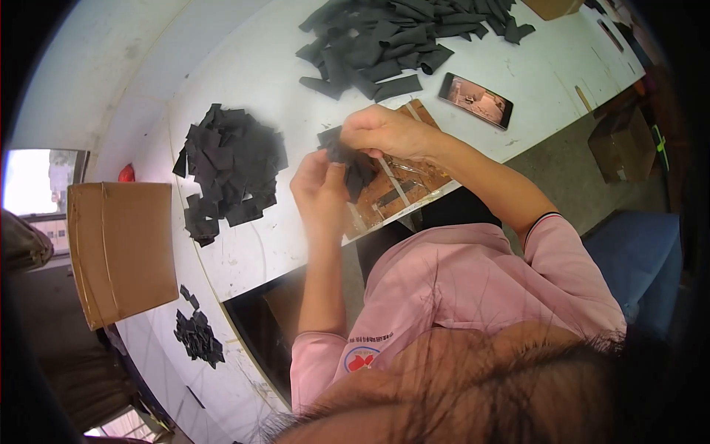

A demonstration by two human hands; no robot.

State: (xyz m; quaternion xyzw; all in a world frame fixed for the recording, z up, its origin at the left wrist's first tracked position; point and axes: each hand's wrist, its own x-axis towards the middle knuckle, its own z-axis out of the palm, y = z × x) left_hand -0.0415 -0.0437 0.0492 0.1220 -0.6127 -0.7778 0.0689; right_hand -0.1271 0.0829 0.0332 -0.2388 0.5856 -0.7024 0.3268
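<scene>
Between my two hands is a piece of black fabric [357,176], its lower part hanging over a worn brown board [405,177]. My left hand [320,183] pinches its left edge between thumb and fingers. My right hand [390,133] has its fingers closed on the upper part of the same piece, knuckles up. To the left of my hands lies a heap of flat black fabric pieces [235,163]. Farther off, beyond my right hand, a larger pile of long black fabric strips [377,44] spreads over the white table [296,96].
A phone [475,101] with a lit screen lies right of the board. On the left stands a cardboard box [123,248], near a small heap of black pieces [198,337]. Another carton [623,144] sits on the floor at the right.
</scene>
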